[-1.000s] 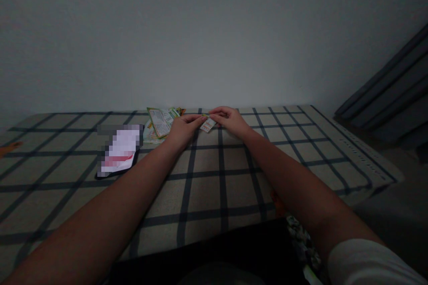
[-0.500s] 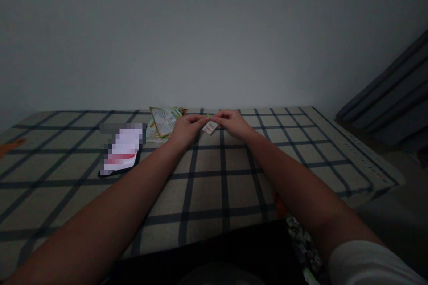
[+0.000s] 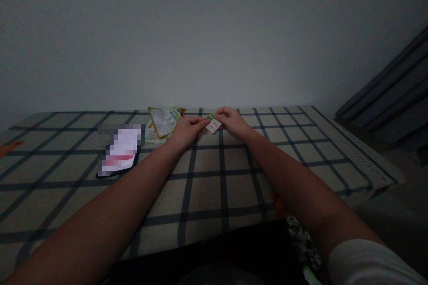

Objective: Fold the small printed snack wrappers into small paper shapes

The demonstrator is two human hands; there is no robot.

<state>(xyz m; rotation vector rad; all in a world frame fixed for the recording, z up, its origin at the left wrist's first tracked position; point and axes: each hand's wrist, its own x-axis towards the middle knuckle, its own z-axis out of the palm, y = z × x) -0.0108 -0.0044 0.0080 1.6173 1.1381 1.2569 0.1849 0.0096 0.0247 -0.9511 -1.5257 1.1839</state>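
Both arms reach far out over a checked cloth. My left hand and my right hand meet near the far edge and pinch a small white card with orange print and a green top between their fingertips. The card is tilted, just above the cloth. Just left of my left hand lies a loose pile of printed paper packets in green and white.
A dark flat device with a blurred bright screen lies on the cloth at the left. A plain wall stands right behind the surface. Grey slanted panels lean at the right. An orange scrap lies at the far left edge.
The small card has shifted slightly right and turned more upright between the fingertips. Both hands have stayed in nearly the same place.
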